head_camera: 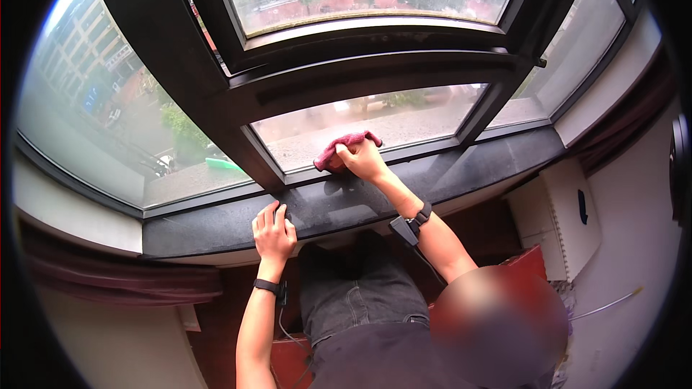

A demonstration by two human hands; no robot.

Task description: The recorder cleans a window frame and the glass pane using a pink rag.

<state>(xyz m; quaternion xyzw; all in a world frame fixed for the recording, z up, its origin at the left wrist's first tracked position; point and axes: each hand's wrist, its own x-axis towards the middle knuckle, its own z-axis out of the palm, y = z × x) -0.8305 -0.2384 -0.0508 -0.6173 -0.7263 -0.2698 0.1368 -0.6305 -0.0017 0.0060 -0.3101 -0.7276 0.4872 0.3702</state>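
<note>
A crumpled dark pink cloth (331, 154) is bunched in my right hand (363, 159), against the bottom of the lower middle window pane (303, 129) and its dark frame. My left hand (274, 230) rests on the dark stone windowsill (330, 216), fingers slightly apart, with nothing seen in it. The palm is hidden. Each wrist wears a black strap with a small device and a cable.
An upper window sash (373, 38) is above my hands. A green object (223, 163) shows beyond the left pane. Dark red curtains (124, 275) hang at both sides. A white cabinet (565, 219) stands at the right. A blurred patch covers the lower right.
</note>
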